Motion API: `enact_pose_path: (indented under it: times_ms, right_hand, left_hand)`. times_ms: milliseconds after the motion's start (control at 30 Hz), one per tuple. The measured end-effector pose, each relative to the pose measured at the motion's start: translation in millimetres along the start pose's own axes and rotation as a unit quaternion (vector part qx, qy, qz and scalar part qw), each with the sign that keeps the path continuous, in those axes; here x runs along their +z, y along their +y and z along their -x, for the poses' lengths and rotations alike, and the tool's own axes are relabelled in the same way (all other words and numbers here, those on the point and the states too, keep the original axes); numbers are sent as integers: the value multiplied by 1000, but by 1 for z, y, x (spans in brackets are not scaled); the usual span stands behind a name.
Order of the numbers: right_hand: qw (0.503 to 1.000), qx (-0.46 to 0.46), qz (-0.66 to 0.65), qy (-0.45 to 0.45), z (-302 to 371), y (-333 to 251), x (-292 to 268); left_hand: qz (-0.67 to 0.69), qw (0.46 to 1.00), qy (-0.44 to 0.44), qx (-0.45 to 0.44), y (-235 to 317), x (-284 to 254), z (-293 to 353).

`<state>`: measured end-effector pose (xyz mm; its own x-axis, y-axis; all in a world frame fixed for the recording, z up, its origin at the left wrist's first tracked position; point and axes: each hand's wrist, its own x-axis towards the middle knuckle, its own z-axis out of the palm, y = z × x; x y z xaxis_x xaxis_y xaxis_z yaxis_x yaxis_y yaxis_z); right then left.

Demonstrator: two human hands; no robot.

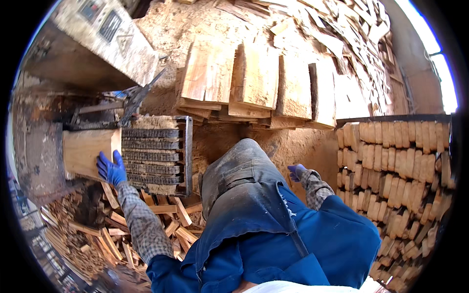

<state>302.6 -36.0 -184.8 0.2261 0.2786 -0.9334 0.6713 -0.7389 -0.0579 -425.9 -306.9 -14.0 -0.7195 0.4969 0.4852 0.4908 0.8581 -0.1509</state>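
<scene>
My left hand [111, 168], in a blue glove, rests against the near right corner of a pale wooden board [90, 150]. Its fingers are spread over the board's end and edge rather than wrapped round it. The board lies flat on the machine's bed at the left. Directly right of it is a dark ridged feed track [150, 155] with bars caked in sawdust. At my right side hangs my right hand [296, 172], also gloved in blue, with nothing in it; its fingers look loosely apart.
Thick planks [254, 75] are stacked ahead of me. A dirty machine housing [97, 36] overhangs the far left. Cut blocks [391, 166] fill a rack at the right. Loose offcuts [115, 239] lie at the near left, and scrap strips [351, 44] are heaped at the far right.
</scene>
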Motion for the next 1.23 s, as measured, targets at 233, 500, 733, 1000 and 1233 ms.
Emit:
enact_pose_path:
  times_ms: [233,500,733,1000,1233]
  right_hand:
    - [991,-104,59,-67,-49,-105,-14]
    - [937,-301,167,55,-113,-195,-70]
    - [662,-601,306,326,-198,-449,-85]
    - [563,-650,378,342,-232,-735,-82]
    - [699,-496,404,319,-247,-754,-69]
  left_hand:
    - [407,891,-180,-89,101,-58,-1]
    - [605,606,-503,-120,429,-56,197]
    - [570,379,-591,-427,533,-7,321]
    - [497,356,-534,-585,599,94,271]
    - [544,240,-445,-670,629,159,255]
